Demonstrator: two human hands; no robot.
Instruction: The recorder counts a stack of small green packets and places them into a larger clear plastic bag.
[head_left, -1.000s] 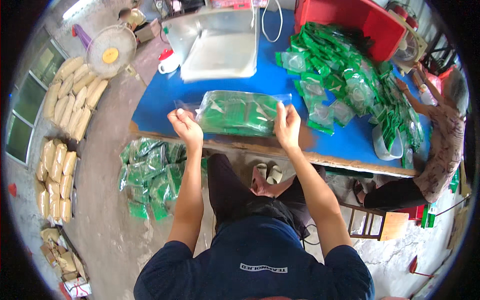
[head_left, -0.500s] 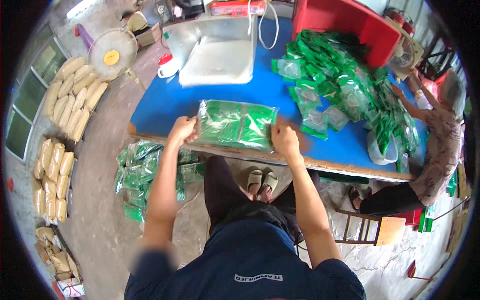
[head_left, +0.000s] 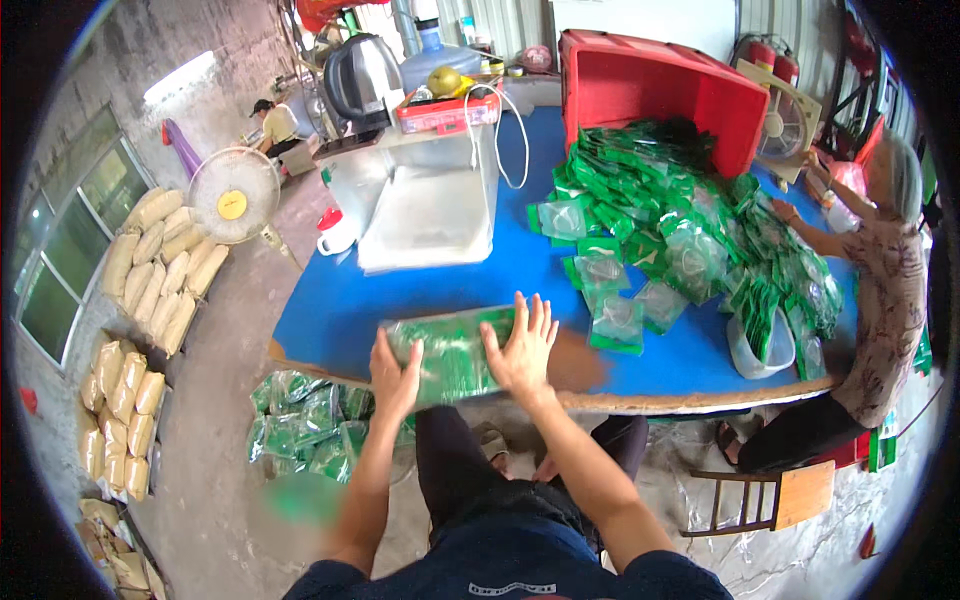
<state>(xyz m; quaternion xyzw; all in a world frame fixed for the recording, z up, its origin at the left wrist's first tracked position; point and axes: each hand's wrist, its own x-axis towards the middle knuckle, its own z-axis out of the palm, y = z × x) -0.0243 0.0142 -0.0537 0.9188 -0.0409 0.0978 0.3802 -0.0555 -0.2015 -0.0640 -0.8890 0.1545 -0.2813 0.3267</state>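
Note:
A clear plastic bag filled with green packets (head_left: 455,362) lies across the near edge of the blue table, in front of my body. My left hand (head_left: 397,378) grips the bag's left end, thumb on the near side and fingers behind it. On the right end rests my right hand (head_left: 523,350), its fingers stretched out and spread and its thumb on the bag. Farther right, a large heap of loose green and clear packets (head_left: 690,235) spreads over the table, some spilling from a red crate (head_left: 735,135) tipped on its side.
A stack of clear plastic bags (head_left: 428,222) lies at the back left beside a red-lidded white cup (head_left: 336,233). Filled green bags (head_left: 310,425) lie on the floor at left. A co-worker (head_left: 880,270) sits at right near a white tub (head_left: 762,345) of packets.
My right hand has gone from pinching the bag's right edge to lying spread on it. The bag has come closer to my body, and my view has tilted upward.

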